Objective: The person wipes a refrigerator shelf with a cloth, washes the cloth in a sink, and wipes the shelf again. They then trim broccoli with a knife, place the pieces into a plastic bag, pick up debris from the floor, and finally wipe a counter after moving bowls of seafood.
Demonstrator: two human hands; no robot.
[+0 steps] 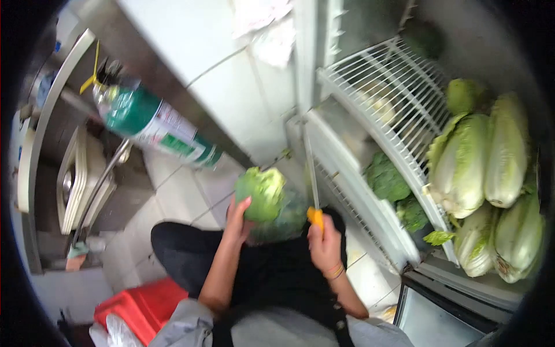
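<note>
My left hand [236,218] is closed around a head of broccoli [259,194], with its pale stem side turned partly up toward me. In my right hand [325,247] is a knife, gripped by its yellow handle [315,217]. The knife's long, narrow blade [313,176] points away from me, to the right of the broccoli and apart from it. Between my knees, below the broccoli, lies a dark green mass [283,220] that looks like more vegetables under clear plastic; its details are blurred.
At right stands an open refrigerator with a white wire shelf [399,87], several napa cabbages [462,165] and broccoli heads [386,178]. A green cylinder [153,124] is at left, near stacked cream trays [81,179]. A red crate [141,309] sits at lower left on the tiled floor.
</note>
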